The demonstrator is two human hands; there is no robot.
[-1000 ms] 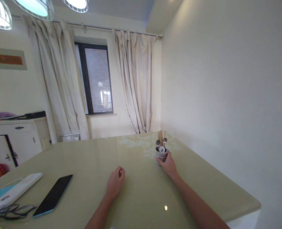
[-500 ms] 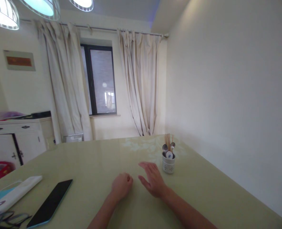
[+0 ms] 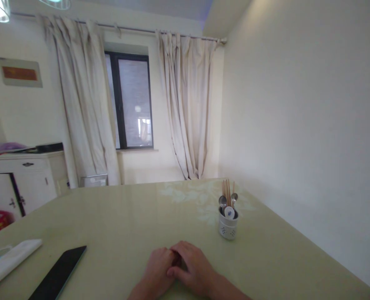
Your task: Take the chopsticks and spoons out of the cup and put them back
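Observation:
My left hand [image 3: 157,266] is curled into a fist low in the middle of the head view, over the pale green tabletop [image 3: 109,225]. Across its fingers and knuckles lies my right hand [image 3: 196,266], fingers bent over the fist and thumb against its near side. The two hands touch each other, and no object shows between them. Part of the left fingers is hidden under the right ones. Nearest to my right hand, beyond it to the right, stands a white utensil holder [image 3: 227,228] with chopsticks [image 3: 226,189] and several spoons in it.
To the left lie a black phone-like slab [image 3: 59,273] and a long white object [image 3: 14,262] with a cable. A wall [image 3: 297,146] runs along the table's right side. Curtains [image 3: 191,104] and a window [image 3: 133,104] are at the back, a white cabinet [image 3: 34,179] at left.
My hands were apart, the left a fist and the right spread open. Now the right has come down over the left fist. The view has shifted slightly, moving the holder rightward and lower.

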